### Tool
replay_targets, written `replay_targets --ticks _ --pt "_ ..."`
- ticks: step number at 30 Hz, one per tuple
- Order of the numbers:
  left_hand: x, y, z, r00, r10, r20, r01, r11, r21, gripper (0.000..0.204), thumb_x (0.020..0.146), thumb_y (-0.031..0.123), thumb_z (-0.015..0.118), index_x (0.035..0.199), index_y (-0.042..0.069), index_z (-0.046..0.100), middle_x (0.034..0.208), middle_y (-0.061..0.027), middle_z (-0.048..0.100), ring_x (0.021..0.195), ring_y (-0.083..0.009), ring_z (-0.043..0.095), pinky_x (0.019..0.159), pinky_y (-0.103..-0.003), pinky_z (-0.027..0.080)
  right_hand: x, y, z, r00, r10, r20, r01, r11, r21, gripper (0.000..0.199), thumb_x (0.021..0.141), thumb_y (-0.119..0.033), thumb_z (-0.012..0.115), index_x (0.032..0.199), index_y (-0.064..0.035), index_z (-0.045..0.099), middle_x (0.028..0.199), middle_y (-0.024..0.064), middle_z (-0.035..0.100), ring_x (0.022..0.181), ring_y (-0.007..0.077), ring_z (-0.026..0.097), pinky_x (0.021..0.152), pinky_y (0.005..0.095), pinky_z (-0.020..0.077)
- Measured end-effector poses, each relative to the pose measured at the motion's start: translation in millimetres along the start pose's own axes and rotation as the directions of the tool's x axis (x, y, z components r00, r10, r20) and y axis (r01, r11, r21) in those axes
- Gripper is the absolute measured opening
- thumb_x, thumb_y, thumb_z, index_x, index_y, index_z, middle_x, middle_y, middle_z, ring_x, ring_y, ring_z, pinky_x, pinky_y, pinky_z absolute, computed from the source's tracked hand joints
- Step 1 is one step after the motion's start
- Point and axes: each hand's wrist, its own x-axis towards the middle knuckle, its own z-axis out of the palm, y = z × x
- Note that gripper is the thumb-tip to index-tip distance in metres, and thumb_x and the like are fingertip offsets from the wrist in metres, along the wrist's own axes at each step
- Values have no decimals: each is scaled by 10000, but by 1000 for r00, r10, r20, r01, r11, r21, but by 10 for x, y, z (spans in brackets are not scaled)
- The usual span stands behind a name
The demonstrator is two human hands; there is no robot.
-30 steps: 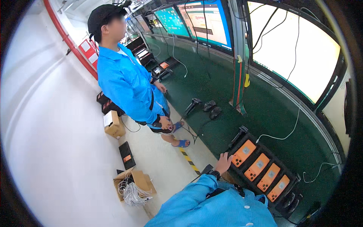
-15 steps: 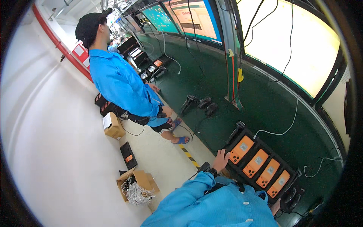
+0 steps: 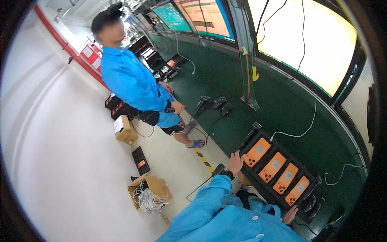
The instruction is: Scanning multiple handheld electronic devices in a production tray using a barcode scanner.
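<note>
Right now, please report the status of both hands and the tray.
Left hand rests open on near corner of black tray. Right hand at its other end, grip unclear. Four orange phones in tray. White cable trails beside.

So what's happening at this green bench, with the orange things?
The person wearing the camera rests the left hand at the near edge of a black tray on the green bench; four orange phones lie in it. The right hand sits near the tray's other end. A co-worker in blue stands further along.
</note>
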Motion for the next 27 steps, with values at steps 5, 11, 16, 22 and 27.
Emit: replay_targets --ticks 5,11,16,22,27 --pt "-558 182 198 955 -101 -278 87 994 -63 793 1024 536 444 1454 -114 296 1373 -358 402 1278 -532 439 1085 -538 390 -279 86 -113 986 -135 99 107 964 242 696 1070 -456 417 1515 69 316 1470 262 462 1308 411 496 1104 441 379" --pt "-1668 132 753 897 236 -374 -208 971 115 529 982 369 578 1212 -106 543 1074 -314 588 1035 -475 557 890 -543 446 -679 747 -385 837 -327 439 250 942 225 492 1027 -341 555 1379 1 514 1244 188 607 1052 254 579 866 381 470" --pt "-2885 4 1479 967 251 49 -246 966 -78 416 979 324 571 1150 -53 597 998 -287 659 955 -479 618 835 -508 495 -818 2078 -1024 850 -246 465 224 969 104 373 980 -307 556 1183 -3 631 1062 144 691 945 253 650 813 398 492" --pt "-4332 37 2053 815 180 551 -37 965 -259 397 976 363 571 1115 4 666 1007 -165 729 920 -285 693 803 -397 530 42 4158 -1875 594 -467 655 790 495 -363 236 908 -237 591 1012 -32 646 942 144 728 880 273 701 743 436 523" --pt "-4846 411 2519 717 152 681 -23 981 -194 386 988 371 555 1089 12 654 945 -115 721 784 -215 671 712 -367 525 794 5415 -2571 963 239 127 -261 704 661 297 987 -374 574 960 -82 623 698 62 529 551 205 478 471 329 403"
